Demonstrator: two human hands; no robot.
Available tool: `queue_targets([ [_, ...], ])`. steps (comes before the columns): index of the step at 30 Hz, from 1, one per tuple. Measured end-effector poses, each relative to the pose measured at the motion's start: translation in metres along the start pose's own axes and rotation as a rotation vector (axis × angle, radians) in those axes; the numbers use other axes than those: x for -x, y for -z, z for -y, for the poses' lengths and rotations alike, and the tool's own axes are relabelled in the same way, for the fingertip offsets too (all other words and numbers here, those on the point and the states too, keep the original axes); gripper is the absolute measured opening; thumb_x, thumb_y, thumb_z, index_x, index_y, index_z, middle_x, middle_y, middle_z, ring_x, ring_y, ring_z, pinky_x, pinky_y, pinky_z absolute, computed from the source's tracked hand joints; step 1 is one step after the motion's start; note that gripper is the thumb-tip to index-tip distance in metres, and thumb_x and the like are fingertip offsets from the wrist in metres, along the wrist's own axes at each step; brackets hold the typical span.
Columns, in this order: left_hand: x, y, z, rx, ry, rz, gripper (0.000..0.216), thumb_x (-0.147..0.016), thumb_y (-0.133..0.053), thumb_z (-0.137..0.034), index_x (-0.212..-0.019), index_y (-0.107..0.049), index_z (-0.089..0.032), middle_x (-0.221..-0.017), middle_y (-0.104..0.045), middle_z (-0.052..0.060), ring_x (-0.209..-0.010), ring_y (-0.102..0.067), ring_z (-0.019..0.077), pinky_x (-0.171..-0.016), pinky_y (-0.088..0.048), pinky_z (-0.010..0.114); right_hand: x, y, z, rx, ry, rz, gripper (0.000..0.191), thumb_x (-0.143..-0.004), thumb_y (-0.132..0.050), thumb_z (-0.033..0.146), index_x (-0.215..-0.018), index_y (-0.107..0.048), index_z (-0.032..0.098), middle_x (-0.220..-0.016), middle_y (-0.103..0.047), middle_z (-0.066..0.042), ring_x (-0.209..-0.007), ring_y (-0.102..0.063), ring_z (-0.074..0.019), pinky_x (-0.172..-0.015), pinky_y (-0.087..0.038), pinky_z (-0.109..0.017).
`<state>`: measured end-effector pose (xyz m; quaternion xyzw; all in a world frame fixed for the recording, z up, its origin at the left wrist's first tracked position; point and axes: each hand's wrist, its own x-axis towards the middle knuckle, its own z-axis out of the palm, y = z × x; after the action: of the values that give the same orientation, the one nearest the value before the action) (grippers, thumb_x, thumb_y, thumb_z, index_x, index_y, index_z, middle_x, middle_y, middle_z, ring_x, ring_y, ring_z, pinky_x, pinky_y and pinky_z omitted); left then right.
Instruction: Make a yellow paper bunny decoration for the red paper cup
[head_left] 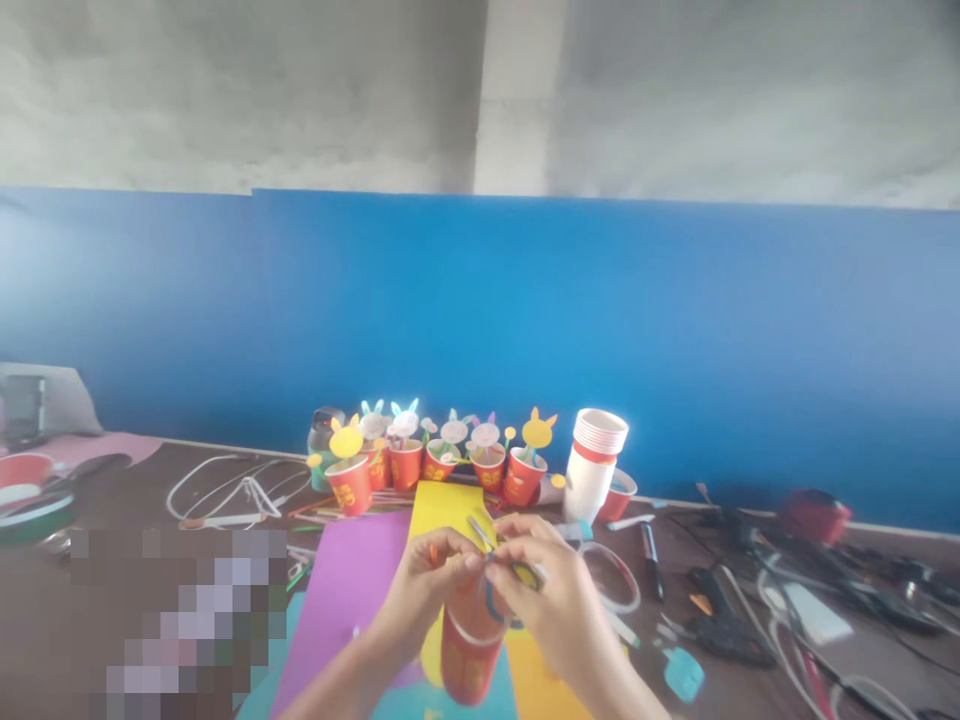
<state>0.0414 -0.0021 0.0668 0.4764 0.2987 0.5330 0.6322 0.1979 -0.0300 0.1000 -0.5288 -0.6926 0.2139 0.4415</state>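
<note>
My left hand (435, 590) and my right hand (544, 580) meet above a red paper cup (471, 670), with the fingertips of each pinched together. A small bluish piece shows between them, too blurred to name, and a blue curved strip (495, 602) hangs just below the right fingers. Scissors (531, 574) with yellow-and-black handles show among the right fingers, blades toward the upper left; whether they are held or lie behind is unclear. The cup stands upright on coloured paper, its rim partly behind my left hand.
Behind stand several red cups (349, 488) bearing paper animal faces, and a stack of white cups (590, 475). Purple paper (345, 590) and yellow paper (442, 500) lie on the table. Cables (247, 495) are at left; a marker (651, 558) and a glue gun (724, 620) at right.
</note>
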Motion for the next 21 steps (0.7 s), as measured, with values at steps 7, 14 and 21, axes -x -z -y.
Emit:
queue_targets([
  [7, -0.0006, 0.0032, 0.0027, 0.019, 0.075, 0.082, 0.032, -0.069, -0.078, -0.042, -0.065, -0.065, -0.013, -0.055, -0.054, -0.002, -0.052, -0.047, 0.0086, -0.055, -0.035, 0.021, -0.0005, 0.0033, 0.0028, -0.015, 0.025, 0.074, 0.018, -0.083, -0.056, 0.031, -0.070, -0.061, 0.020, -0.108, -0.062, -0.009, -0.106, -0.058, -0.0244, -0.092, -0.044, -0.036],
  [14, 0.0005, -0.0004, 0.0011, 0.053, 0.114, 0.053, 0.032, -0.069, -0.078, -0.041, -0.063, -0.062, -0.014, -0.053, -0.053, -0.002, -0.051, -0.048, 0.0095, -0.056, -0.035, 0.022, -0.0007, 0.0000, -0.0054, 0.068, 0.075, 0.049, 0.017, -0.084, -0.058, 0.031, -0.071, -0.062, 0.021, -0.108, -0.062, -0.009, -0.106, -0.057, -0.0260, -0.091, -0.045, -0.039],
  [21, 0.0007, -0.0011, -0.0051, 0.048, 0.177, 0.088, 0.031, -0.064, -0.081, -0.040, -0.064, -0.063, -0.015, -0.056, -0.056, -0.001, -0.053, -0.050, 0.0110, -0.056, -0.034, 0.022, 0.0004, 0.0041, -0.0023, 0.021, 0.111, 0.073, 0.018, -0.081, -0.059, 0.025, -0.064, -0.060, 0.021, -0.107, -0.063, -0.008, -0.103, -0.059, -0.0251, -0.091, -0.045, -0.038],
])
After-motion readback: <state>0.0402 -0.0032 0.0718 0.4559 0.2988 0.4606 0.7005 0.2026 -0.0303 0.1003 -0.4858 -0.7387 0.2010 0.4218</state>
